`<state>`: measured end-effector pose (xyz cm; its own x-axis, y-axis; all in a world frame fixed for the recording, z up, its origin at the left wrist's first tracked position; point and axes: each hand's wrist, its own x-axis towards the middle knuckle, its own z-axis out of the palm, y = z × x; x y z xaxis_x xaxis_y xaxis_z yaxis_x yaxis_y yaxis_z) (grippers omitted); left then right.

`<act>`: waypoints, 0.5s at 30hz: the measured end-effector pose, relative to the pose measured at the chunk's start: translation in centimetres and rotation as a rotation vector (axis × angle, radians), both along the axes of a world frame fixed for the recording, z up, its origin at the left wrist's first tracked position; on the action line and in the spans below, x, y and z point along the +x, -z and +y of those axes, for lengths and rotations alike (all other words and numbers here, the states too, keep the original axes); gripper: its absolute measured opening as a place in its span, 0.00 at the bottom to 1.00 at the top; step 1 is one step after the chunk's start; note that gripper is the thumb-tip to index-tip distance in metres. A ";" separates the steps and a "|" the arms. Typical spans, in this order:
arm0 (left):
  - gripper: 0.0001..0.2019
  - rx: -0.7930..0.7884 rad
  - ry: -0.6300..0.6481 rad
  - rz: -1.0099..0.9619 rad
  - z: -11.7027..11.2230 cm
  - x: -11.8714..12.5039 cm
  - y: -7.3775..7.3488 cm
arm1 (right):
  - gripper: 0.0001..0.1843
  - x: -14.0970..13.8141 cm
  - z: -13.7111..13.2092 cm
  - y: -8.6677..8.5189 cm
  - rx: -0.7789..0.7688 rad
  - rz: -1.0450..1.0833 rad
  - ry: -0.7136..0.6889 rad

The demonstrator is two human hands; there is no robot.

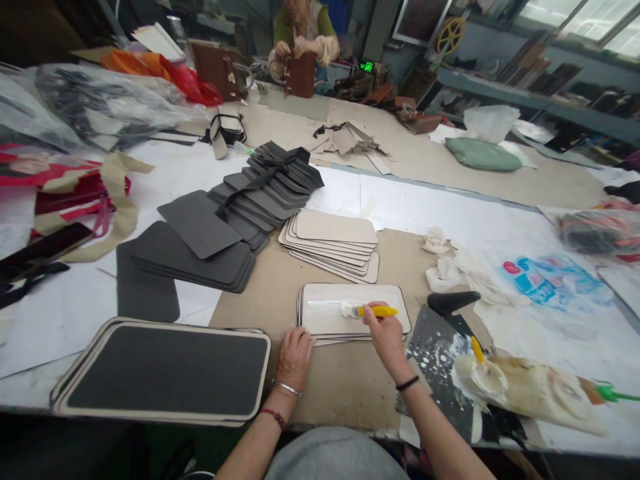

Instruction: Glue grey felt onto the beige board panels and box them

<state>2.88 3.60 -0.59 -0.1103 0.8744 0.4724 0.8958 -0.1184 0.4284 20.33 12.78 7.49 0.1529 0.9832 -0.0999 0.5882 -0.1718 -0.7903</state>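
Note:
A stack of beige panels [320, 321] with rounded corners and dark edges lies before me. In my right hand [386, 337] is a glue brush [379, 311] with a yellow handle, its bristles down on the top panel in a streak of white paste. My left hand [294, 357] has its fingers close together on the near left corner of that stack; the fingertips are partly hidden. Just behind sits a second pile of beige panels [335, 227]. To the left is a stack of beige-rimmed panels with dark grey sheets [170, 370] on top.
Dark grey sheets [200, 223] lie fanned out at the back left. At right, a paste-covered container [487, 379] holds another yellow handle, beside a spattered dark board [435, 353] and a black tapered object [453, 303]. Across the table, a person [303, 47] handles a brown leather piece.

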 end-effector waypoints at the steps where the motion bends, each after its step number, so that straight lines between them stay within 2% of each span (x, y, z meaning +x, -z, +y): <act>1: 0.05 0.006 -0.002 0.003 0.0 0.0 0.0 | 0.18 1.3 -0.1 -0.4 0.011 -0.067 0.040; 3: 0.04 0.009 -0.004 -0.001 0.0 -0.1 0.2 | 0.18 2.4 -0.6 -1.2 0.039 -0.147 0.075; 4: 0.05 0.011 -0.003 -0.007 -0.1 -0.1 0.2 | 0.18 2.0 -1.0 -1.5 0.051 -0.127 0.054; 8: 0.06 0.036 0.005 -0.024 -0.2 -0.2 0.5 | 0.16 -3.5 -3.0 -1.3 0.063 0.177 -0.112; 10: 0.07 0.050 0.011 -0.018 -0.3 -0.3 0.6 | 0.14 -5.5 -3.5 -0.5 0.038 0.234 -0.146; 11: 0.07 0.054 0.015 -0.010 -0.3 -0.3 0.6 | 0.14 -5.6 -3.6 -0.1 0.030 0.219 -0.145; 13: 0.07 0.055 0.026 -0.001 -0.3 -0.4 0.6 | 0.14 -3.9 -3.3 0.5 0.029 0.133 -0.113; 15: 0.07 0.056 0.035 0.001 -0.2 -0.5 0.6 | 0.16 -0.3 -2.8 0.8 0.043 0.015 -0.042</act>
<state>2.37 3.36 -1.18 -0.0792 0.8501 0.5207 0.8911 -0.1738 0.4193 19.99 10.01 6.71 0.1103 0.9921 -0.0597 0.5822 -0.1131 -0.8051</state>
